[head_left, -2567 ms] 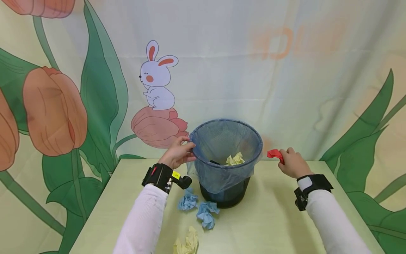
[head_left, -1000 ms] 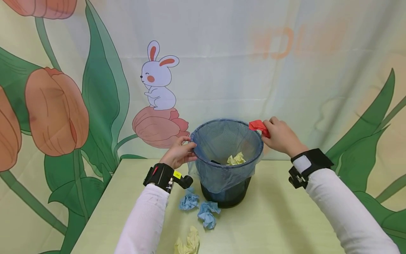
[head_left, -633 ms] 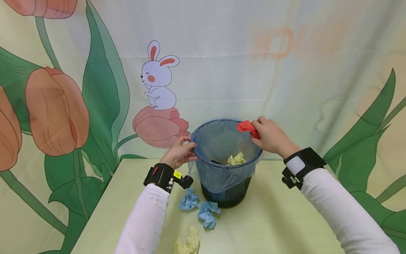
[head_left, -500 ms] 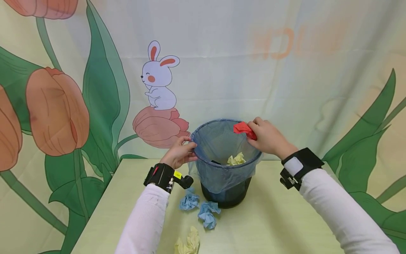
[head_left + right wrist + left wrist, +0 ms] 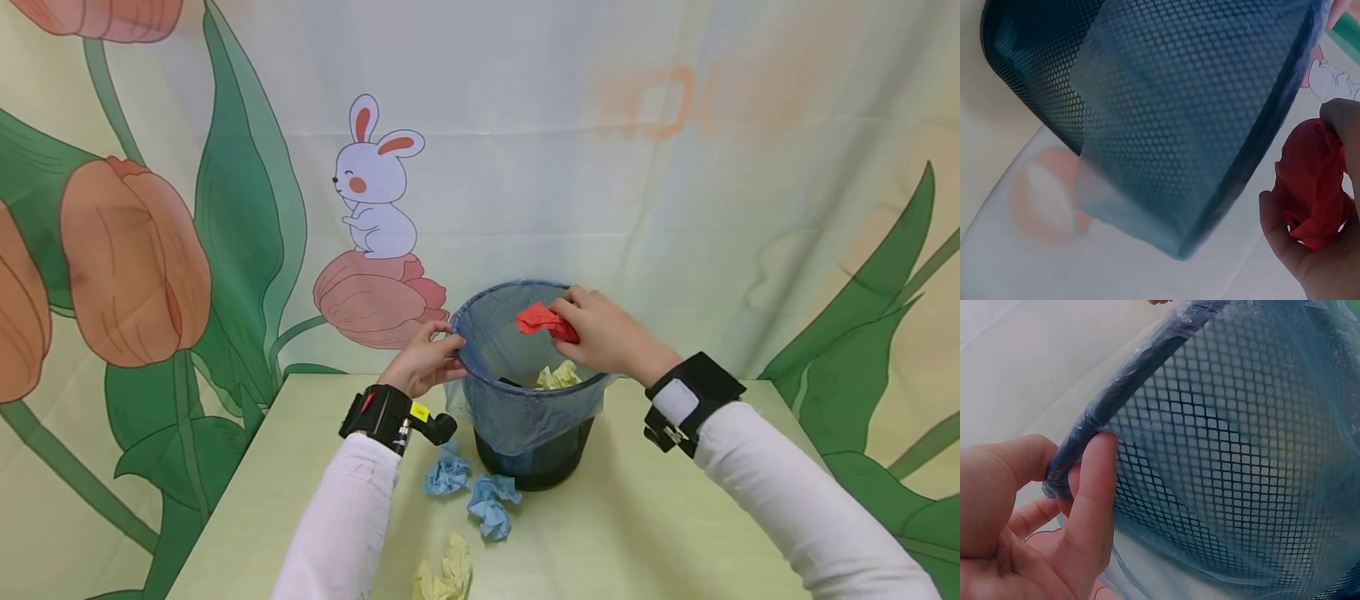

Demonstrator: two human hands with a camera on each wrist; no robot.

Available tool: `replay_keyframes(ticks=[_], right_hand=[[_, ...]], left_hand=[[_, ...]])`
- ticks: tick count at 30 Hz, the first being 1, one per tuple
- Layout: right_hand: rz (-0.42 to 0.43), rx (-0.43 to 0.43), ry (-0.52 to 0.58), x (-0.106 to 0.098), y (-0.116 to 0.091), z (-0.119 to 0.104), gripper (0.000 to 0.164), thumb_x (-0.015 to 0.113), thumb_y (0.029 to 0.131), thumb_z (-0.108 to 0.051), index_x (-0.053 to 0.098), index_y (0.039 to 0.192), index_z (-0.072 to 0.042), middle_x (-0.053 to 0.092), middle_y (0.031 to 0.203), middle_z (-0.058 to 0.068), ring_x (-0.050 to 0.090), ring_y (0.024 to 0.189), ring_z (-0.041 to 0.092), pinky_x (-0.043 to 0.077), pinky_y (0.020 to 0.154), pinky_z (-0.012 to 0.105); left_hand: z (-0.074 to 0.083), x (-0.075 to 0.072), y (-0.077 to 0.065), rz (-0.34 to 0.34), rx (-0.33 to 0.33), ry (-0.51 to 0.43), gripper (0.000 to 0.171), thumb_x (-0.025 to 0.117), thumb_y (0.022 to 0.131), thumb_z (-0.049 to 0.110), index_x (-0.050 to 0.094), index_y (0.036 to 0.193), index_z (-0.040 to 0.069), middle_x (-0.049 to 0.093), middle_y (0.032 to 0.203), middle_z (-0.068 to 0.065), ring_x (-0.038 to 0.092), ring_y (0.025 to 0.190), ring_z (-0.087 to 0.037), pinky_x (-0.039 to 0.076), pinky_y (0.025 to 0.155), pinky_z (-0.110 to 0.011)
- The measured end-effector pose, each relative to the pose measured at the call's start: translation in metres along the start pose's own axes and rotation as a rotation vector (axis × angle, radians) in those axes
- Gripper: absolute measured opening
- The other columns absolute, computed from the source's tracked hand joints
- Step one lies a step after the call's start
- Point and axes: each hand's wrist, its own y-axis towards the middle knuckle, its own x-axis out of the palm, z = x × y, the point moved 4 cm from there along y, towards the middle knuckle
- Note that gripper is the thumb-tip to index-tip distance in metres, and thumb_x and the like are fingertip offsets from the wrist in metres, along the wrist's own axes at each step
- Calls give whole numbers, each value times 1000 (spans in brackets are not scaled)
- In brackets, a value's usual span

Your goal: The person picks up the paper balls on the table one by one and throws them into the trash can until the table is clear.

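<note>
A black mesh wastebasket [image 5: 534, 454] lined with a translucent blue bag [image 5: 510, 421] stands upright on the table. My left hand [image 5: 422, 360] pinches its rim on the left side; in the left wrist view the thumb and fingers grip the bag-wrapped rim [image 5: 1124, 384]. My right hand [image 5: 603, 333] holds a crumpled red paper [image 5: 546, 322] over the basket's mouth. The right wrist view shows the red paper [image 5: 1311, 184] between thumb and fingers, beside the rim. Inside the basket lies a crumpled yellow paper [image 5: 558, 377], with a small dark item next to it.
Two crumpled blue papers, one [image 5: 447, 473] left of the other [image 5: 492, 506], lie in front of the basket. A crumpled yellow paper [image 5: 446, 572] is at the near edge of view. Behind the table [image 5: 645, 508] hangs a printed curtain [image 5: 525, 167] with tulips and a rabbit.
My right hand has carried the red paper up from the basket's right side, then leftward over its mouth. My left hand has kept its hold on the rim.
</note>
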Motion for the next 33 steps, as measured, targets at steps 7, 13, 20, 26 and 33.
replay_keyframes(ticks=[7,13,20,26,33], right_hand=[[-42,18,-6,6,2,-9,31,66,83,-25,59,110,-8,53,102,8,46,78,20,38,59,26],[-85,59,26,10,2,-10,36,65,84,-29,58,115,-11,52,108,7,47,87,21,42,63,27],[-117,96,31,11,-1,-8,40,60,88,-34,54,122,-15,49,117,8,48,99,25,47,78,36],[-98,101,11,8,-3,-6,36,61,88,-31,57,119,-12,52,114,9,52,95,26,49,78,37],[-47,188,55,-1,-4,3,27,62,88,-19,61,110,-4,58,102,14,59,90,25,52,75,36]], left_hand=[[0,0,0,5,-2,0,35,51,93,12,31,122,14,40,86,-8,51,62,-14,56,59,-24],[0,1,0,5,0,3,37,51,93,12,31,123,13,40,84,-8,52,62,-14,56,59,-24],[-1,0,1,4,4,11,39,51,93,12,29,125,12,40,85,-8,52,64,-14,56,59,-23],[-1,-1,2,3,3,11,38,51,93,12,30,125,13,40,86,-8,51,64,-14,56,60,-23],[-2,0,2,13,8,10,37,52,93,12,32,124,13,40,86,-8,51,63,-13,56,59,-23]])
